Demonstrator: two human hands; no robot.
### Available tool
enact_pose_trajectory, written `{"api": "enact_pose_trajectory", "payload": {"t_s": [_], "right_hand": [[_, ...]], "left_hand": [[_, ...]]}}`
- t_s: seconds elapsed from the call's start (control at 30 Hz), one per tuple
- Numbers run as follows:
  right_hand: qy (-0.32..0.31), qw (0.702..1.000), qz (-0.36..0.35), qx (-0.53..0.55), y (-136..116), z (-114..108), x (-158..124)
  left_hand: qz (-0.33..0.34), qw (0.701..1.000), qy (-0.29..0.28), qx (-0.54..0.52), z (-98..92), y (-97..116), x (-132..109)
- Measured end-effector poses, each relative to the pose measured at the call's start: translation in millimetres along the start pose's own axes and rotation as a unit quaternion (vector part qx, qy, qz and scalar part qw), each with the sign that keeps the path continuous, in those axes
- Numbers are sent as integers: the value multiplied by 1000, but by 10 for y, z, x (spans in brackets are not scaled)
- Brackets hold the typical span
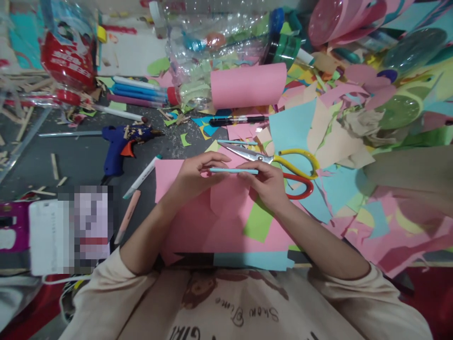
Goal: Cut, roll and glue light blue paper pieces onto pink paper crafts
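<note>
Both hands hold a thin rolled light-blue paper stick [233,171] level above a pink paper sheet [219,212]. My left hand [194,177] pinches its left end with thumb and fingers. My right hand [267,184] grips its right end with curled fingers. A second thin blue stick [237,142] lies just beyond them. Scissors [283,163] with a yellow and a red handle lie open right behind my right hand.
A blue glue gun [120,141] lies at left, with markers [139,92] behind it and a white pen [141,177] near the pink sheet. A pink paper roll [247,85], clear plastic bottles [212,42] and heaps of coloured paper scraps [354,118] fill the back and right. A phone [69,236] sits at lower left.
</note>
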State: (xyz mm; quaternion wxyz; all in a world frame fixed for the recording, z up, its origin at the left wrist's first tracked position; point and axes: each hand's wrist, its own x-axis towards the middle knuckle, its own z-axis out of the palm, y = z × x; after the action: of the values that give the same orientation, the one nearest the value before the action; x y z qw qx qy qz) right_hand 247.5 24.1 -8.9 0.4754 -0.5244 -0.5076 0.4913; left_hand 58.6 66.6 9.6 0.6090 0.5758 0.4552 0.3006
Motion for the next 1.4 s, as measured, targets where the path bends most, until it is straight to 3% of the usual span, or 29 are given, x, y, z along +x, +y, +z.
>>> {"api": "enact_pose_trajectory", "payload": {"t_s": [0.17, 0.43, 0.83, 1.27, 1.4], "right_hand": [[7, 1000, 8, -3, 8, -2, 0], [9, 1000, 23, -1, -18, -3, 16], [4, 1000, 29, 3, -13, -10, 15], [47, 997, 38, 57, -30, 19, 18], [45, 997, 41, 48, -12, 16, 14]], "left_hand": [[-29, 999, -9, 19, -59, 15, -31], [8, 999, 28, -14, -84, -131, -63], [6, 999, 38, -35, -73, -124, -71], [-10, 995, 89, -54, -60, -101, -66], [-15, 996, 78, -38, -63, -92, -69]]}}
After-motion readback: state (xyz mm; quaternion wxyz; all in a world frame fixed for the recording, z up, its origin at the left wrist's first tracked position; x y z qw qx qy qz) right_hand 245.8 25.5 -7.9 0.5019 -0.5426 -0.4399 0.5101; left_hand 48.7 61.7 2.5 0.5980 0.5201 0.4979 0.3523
